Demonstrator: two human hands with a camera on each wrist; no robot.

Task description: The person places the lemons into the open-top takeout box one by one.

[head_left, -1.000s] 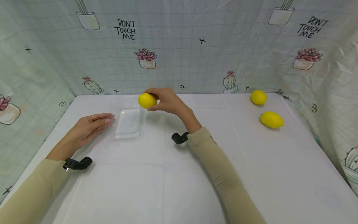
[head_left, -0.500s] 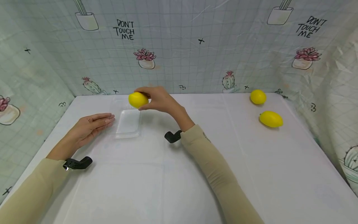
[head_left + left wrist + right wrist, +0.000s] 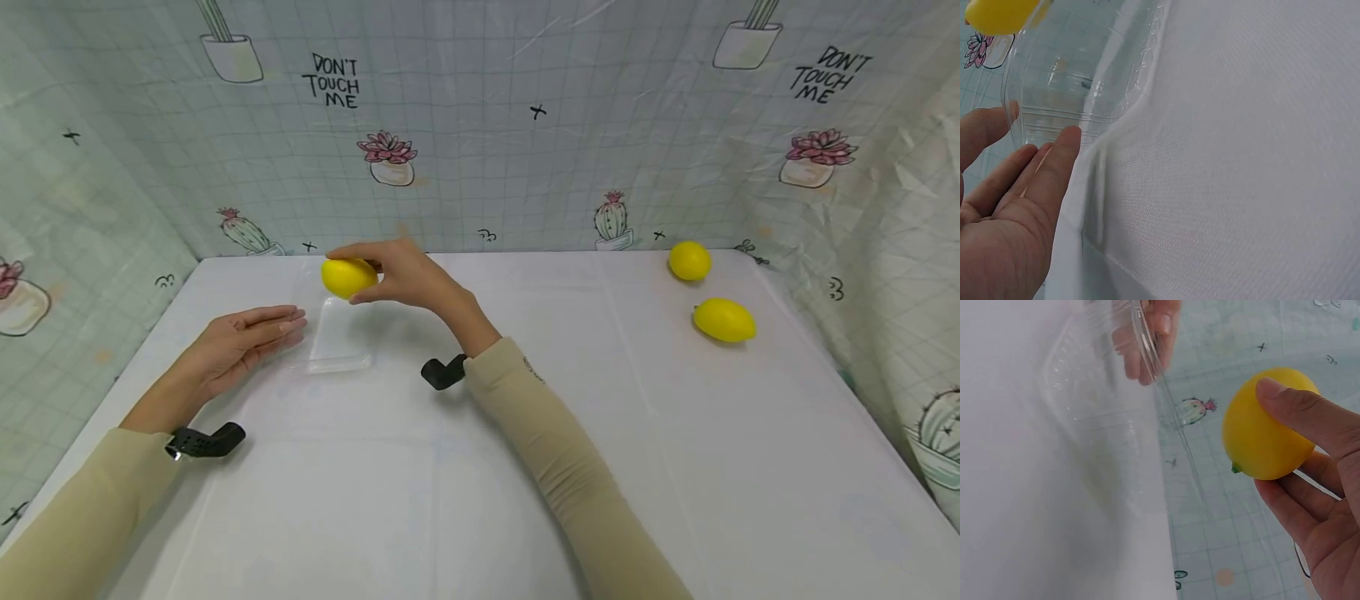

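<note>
A yellow lemon point(image 3: 347, 277) is pinched between the thumb and fingers of my right hand point(image 3: 408, 275), held above the far part of a clear plastic container point(image 3: 341, 364). In the right wrist view the lemon point(image 3: 1269, 425) shows a small green tip and hangs over the container's open side. My left hand point(image 3: 243, 346) lies at the container's left side with fingers extended. From the left wrist, the fingertips of that hand point(image 3: 1022, 200) are right at the clear wall of the container point(image 3: 1085, 81).
Two more lemons rest on the white table point(image 3: 525, 467) at the far right: one lemon point(image 3: 689, 261) near the back edge, another lemon point(image 3: 724, 320) nearer. A patterned curtain point(image 3: 480, 125) hangs behind the table and along both sides.
My right hand has carried the lemon leftward, from the container's right back corner to above its far part, dipping slightly at the end. The left hand has stayed in place.
</note>
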